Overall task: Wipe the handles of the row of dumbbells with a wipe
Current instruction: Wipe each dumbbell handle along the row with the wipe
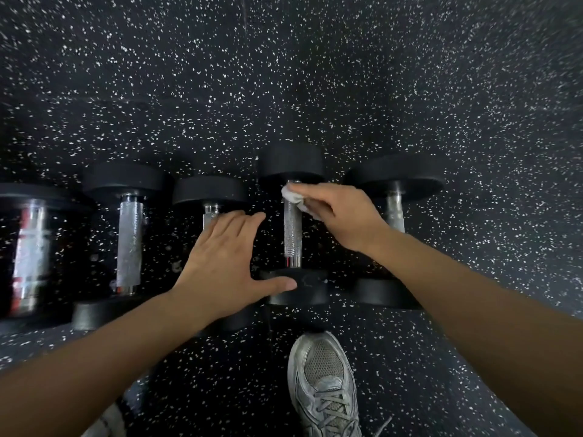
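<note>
Several black dumbbells lie in a row on the speckled floor, their knurled steel handles pointing away from me. My right hand (342,216) holds a crumpled white wipe (291,194) against the far end of the fourth dumbbell's handle (292,234). My left hand (225,263) is spread open, its thumb resting on that dumbbell's near head (310,290) and its fingers covering most of the third dumbbell's handle (210,212). To the left lies the second dumbbell's handle (130,244), and the rightmost handle (396,209) is partly hidden behind my right wrist.
A larger dumbbell (30,253) with a blurred chrome handle lies at the far left edge. My grey sneaker (325,386) stands just in front of the row, and a second shoe (107,421) shows at the bottom left. Black rubber floor (284,89) with white flecks stretches beyond the dumbbells.
</note>
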The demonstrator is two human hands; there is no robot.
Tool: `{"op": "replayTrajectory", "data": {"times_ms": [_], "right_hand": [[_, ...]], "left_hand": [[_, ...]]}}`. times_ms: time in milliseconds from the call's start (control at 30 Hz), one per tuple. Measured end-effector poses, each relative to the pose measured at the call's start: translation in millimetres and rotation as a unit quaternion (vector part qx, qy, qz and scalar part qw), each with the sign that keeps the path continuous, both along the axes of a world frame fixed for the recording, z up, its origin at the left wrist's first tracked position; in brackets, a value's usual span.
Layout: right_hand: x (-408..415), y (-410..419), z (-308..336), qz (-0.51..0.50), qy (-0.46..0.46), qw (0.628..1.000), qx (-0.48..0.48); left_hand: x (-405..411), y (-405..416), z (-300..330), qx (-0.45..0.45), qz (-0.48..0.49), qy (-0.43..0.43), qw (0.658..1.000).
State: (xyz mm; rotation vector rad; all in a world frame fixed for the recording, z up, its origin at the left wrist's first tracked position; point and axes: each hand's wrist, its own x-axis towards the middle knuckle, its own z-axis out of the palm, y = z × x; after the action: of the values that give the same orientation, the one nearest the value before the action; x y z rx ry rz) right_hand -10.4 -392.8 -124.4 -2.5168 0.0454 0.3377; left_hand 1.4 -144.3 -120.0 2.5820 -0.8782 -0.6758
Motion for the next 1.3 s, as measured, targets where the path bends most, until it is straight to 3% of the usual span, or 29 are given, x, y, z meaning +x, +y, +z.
{"op": "replayTrajectory", "data": {"times_ms": [167,333,467,600,733,900,967,1067,1133,1200,1300], "right_hand": [[-10.6,9.2,-4.0,0.113,0.048,0.988,-0.089],[-25.7,9.0,3.5,0.24,0.147,0.957,-0.064],[-24.3,2.4,6.2,0.142,0.064,0.988,0.02],[-8.2,2.7,-3.7,0.054,-0.032,0.995,-0.074],[-12.2,11.5,-6.5,0.119,0.015,0.983,-0.141],[-26.1,13.1,19.9,0.265,0.123,0.952,-0.092],[-27.3,11.9,19.3,0.241,0.085,0.963,-0.087],[-17.4,5.3,6.9,0.09,-0.015,0.994,-0.065],[-6.2,2.2,2.5,0.026,-0.033,0.997,-0.068],[-7.2,3.9,2.9,0.051,0.005,0.994,-0.093],[-24.4,13.1,14.9,0.177,0.091,0.974,-0.11]], "left_hand": [[4.1,3.9,-1.2,0.011,0.001,0.001,1.0],[4.2,10.4,-5.7,0.008,0.005,-0.009,1.0],[4.8,10.2,-6.2,0.017,-0.002,-0.014,1.0],[5.4,9.9,-5.3,0.019,0.006,-0.008,1.0],[5.8,9.6,-3.1,0.018,0.008,-0.019,1.0],[5.9,8.5,-2.1,0.028,0.01,-0.014,0.999],[6.1,8.2,-2.1,0.027,0.008,-0.017,0.999],[5.3,8.8,-2.0,0.027,0.006,-0.019,0.999],[5.2,8.8,-1.5,0.027,0.006,-0.018,0.999],[5.3,8.7,-1.6,0.027,0.007,-0.021,0.999],[4.6,8.6,-1.1,0.026,0.01,-0.023,0.999]]}}
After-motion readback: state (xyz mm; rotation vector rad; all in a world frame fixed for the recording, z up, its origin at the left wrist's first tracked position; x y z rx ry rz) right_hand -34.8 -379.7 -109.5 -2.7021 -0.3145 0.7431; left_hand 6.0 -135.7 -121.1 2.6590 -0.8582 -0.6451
